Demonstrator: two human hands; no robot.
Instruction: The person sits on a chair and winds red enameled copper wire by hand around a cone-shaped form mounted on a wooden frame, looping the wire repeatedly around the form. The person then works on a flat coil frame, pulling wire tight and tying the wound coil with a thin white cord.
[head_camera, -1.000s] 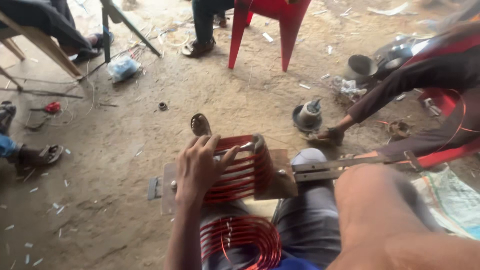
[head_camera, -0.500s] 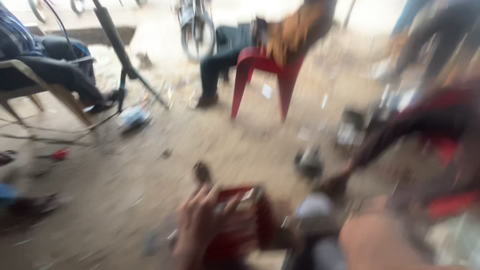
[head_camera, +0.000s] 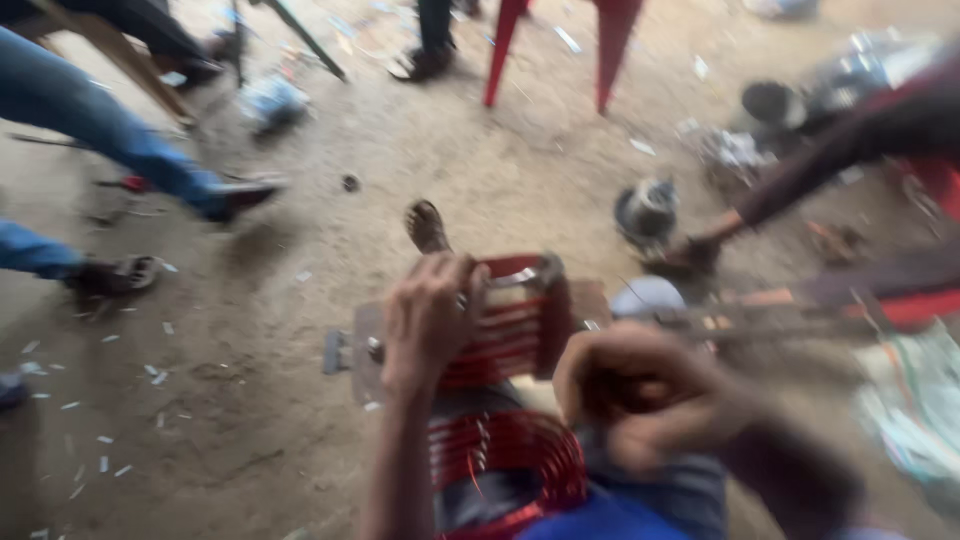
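Coil former (head_camera: 505, 320), wound with red wire, sits on your lap over dusty dirt floor (head_camera: 260, 420) littered with pale scraps. Your left hand (head_camera: 430, 320) clamps flat over its top, fingers curled on windings. Your right hand (head_camera: 625, 385), blurred, looks fisted; contents unclear. One loose red wire coil (head_camera: 515, 465) below. Two red chair legs (head_camera: 505, 50) beyond; another person's hand (head_camera: 695, 255) by round metal part (head_camera: 648, 210).

Under your left hand (head_camera: 428, 322), glossy red enamelled wire coil (head_camera: 500, 330) wound on a dull wooden former (head_camera: 556, 312); smooth red plastic chair legs (head_camera: 505, 50); rough, matt, dusty earth floor (head_camera: 250, 400).
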